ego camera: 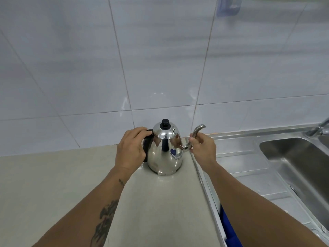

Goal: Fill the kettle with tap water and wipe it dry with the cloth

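Observation:
A shiny steel kettle (164, 154) with a black lid knob stands upright on the beige counter (53, 184), close to the counter's right edge. Its lid is on. My left hand (131, 148) is wrapped around the black handle on the kettle's left side. My right hand (203, 148) pinches the thin curved spout on the right side. A blue cloth (229, 229) shows partly under my right forearm at the bottom, on the sink's drainboard. The tap (318, 129) sits at the far right edge, only partly in view.
A steel sink unit lies to the right: a ribbed drainboard (245, 157) beside the counter and a deep basin (299, 163) further right. White wall tiles rise behind. A blue plastic holder (227, 6) hangs on the wall at the top.

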Available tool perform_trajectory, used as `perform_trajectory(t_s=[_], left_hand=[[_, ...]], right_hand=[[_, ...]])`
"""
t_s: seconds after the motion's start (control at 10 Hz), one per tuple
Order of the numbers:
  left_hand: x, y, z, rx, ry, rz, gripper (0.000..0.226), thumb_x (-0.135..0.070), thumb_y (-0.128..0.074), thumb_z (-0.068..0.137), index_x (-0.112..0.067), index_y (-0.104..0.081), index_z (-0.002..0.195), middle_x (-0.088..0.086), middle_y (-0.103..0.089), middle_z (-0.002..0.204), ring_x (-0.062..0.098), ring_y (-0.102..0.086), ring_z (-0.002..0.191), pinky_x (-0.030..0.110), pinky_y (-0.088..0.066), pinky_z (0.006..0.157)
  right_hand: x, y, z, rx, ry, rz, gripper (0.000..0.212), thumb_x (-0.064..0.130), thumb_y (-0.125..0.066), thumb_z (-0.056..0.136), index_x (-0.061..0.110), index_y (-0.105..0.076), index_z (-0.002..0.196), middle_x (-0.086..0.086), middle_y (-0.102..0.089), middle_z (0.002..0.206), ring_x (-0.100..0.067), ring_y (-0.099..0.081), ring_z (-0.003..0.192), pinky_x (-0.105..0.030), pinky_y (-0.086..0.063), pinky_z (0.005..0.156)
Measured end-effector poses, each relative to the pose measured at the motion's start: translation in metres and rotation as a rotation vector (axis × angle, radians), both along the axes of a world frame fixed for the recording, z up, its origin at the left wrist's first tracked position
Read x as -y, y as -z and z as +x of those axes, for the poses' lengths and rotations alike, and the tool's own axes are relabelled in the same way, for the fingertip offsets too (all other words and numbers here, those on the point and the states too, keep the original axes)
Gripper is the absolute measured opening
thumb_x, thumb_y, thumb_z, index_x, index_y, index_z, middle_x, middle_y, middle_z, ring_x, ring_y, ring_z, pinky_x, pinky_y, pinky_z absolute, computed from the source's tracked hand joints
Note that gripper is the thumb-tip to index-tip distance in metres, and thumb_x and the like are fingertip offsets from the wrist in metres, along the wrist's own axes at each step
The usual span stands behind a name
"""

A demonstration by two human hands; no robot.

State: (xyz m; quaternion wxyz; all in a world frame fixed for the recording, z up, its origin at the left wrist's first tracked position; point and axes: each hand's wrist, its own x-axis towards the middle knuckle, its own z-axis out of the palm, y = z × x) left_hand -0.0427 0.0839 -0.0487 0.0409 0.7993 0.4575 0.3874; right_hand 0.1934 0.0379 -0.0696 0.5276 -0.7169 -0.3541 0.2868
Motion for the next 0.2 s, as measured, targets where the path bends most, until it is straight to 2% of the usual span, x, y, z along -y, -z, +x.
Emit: perform_trajectory(t_s=[0.1,0.2], left_hand=[[0.010,-0.004,-0.001,-0.026,0.003,-0.002,0.059,0.010,-0.049,0.070,-0.022,-0.066,0.117,-0.006,-0.064,0.122,0.019,-0.056,0.111,0.030,-0.051,0.088],[0.027,-0.009,-0.008,-0.049,-0.028,-0.023,0.058,0.009,-0.054,0.073,-0.020,-0.064,0.122,-0.005,-0.062,0.126,0.019,-0.055,0.115,0.029,-0.049,0.092]], right_hand=[[0.011,-0.009,0.000,0.035,-0.027,-0.037,0.018,0.018,-0.061,0.089,0.026,-0.073,0.100,0.002,-0.075,0.099,-0.021,-0.068,0.094,-0.039,-0.055,0.089],[0.035,-0.019,0.002,0.086,-0.033,-0.129,0.034,0.020,-0.061,0.093,0.017,-0.064,0.127,-0.003,-0.070,0.117,-0.017,-0.061,0.102,-0.028,-0.044,0.088]])
